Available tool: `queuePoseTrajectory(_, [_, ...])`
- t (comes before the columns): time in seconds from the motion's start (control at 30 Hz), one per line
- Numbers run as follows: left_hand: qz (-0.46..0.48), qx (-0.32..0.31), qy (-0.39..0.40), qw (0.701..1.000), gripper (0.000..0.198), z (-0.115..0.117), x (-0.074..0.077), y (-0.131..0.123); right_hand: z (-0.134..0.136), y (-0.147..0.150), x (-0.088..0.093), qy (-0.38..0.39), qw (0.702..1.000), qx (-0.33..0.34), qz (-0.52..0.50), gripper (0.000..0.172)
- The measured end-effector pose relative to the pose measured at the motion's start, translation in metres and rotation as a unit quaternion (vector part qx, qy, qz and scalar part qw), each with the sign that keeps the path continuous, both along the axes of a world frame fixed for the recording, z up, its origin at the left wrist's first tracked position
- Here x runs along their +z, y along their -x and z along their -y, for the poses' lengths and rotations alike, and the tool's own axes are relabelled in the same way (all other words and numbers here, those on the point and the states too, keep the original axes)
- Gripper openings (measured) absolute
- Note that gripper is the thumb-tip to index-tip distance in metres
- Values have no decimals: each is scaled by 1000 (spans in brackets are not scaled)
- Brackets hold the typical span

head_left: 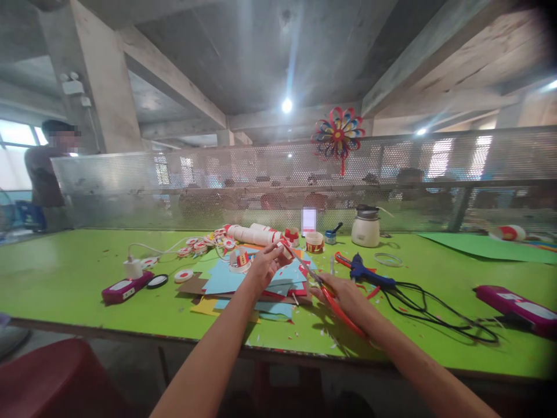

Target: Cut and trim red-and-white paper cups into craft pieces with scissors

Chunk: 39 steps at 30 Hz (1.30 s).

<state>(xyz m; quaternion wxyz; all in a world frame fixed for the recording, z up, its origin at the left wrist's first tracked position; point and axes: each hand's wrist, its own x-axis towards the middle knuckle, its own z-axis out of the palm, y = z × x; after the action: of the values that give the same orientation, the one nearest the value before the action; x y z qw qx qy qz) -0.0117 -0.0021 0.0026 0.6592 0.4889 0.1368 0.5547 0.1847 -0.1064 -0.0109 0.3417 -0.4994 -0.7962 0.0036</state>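
My left hand (264, 268) pinches a small red-and-white piece (285, 251), which looks cut from a paper cup. My right hand (346, 297) grips a pair of scissors (340, 315) with long red handles. Their blades point up and left, with the tips at the piece; whether they touch it I cannot tell. Beneath my hands lies a stack of coloured paper (228, 280), mostly light blue. A cut paper cup (239, 261) rests on the stack, left of my left hand. Two cup parts, one a short ring (314, 242), stand just beyond my hands.
A blue glue gun (363, 271) with a looped black cable lies to the right. Purple power boxes sit at left (127, 288) and right (516, 307). Rolled cups (252, 233), a cream pot (365, 228) and a green sheet (465, 247) are farther back. A person (46, 165) stands at far left.
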Motion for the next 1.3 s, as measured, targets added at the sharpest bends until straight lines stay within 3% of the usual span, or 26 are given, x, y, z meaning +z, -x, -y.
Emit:
queuePoseTrajectory(0.47, [1, 0, -5, 1000, 26, 2, 1, 0, 0, -1, -3, 5, 1000, -23, 5, 43])
queuePoseTrajectory(1.07, [23, 15, -28, 999, 26, 5, 4, -2, -4, -3, 4, 38, 999, 19, -24, 36])
queuePoseTrajectory(1.3, [20, 24, 9, 999, 31, 9, 7, -5, -5, -5, 5, 39, 998, 30, -28, 34])
